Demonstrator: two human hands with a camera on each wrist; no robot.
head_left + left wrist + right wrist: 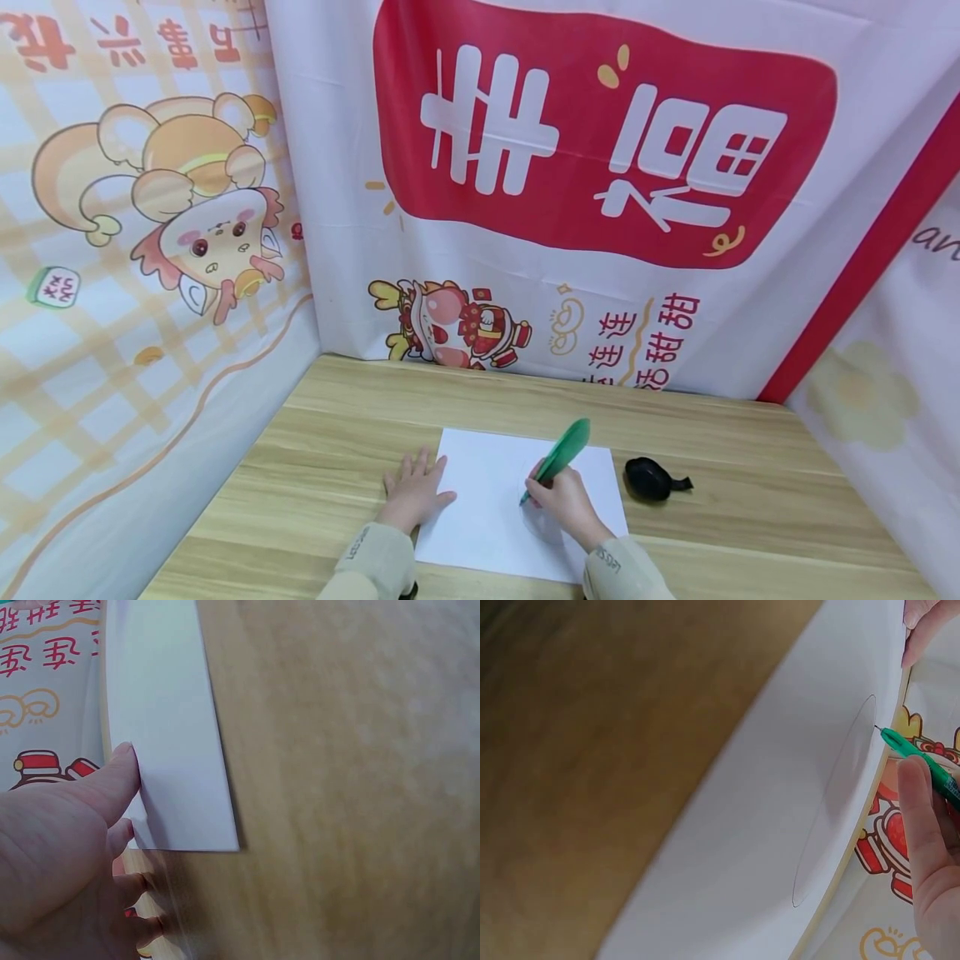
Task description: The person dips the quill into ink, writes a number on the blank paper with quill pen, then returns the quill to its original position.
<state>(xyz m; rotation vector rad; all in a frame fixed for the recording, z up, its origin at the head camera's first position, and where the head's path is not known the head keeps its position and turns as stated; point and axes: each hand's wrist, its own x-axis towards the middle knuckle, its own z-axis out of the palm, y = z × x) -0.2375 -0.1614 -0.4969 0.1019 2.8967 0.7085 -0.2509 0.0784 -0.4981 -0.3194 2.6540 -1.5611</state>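
A white sheet of paper point(476, 517) lies on the wooden table. My right hand point(567, 497) pinches a green pen point(567, 446) with a broad, leaf-shaped top, its tip down at the paper. A thin curved line point(828, 787) runs over the sheet in the right wrist view and ends close to the pen tip. At the sheet's left edge rests my left hand point(412, 492), fingers spread, the thumb on the paper and the other fingers about its edge and the table.
To the right of the paper sits a rounded black object point(648, 479) with a narrow, flared end. Behind the wooden table point(360, 400) hangs a printed cloth point(337, 250), and another patterned cloth point(97, 350) stands along the left side.
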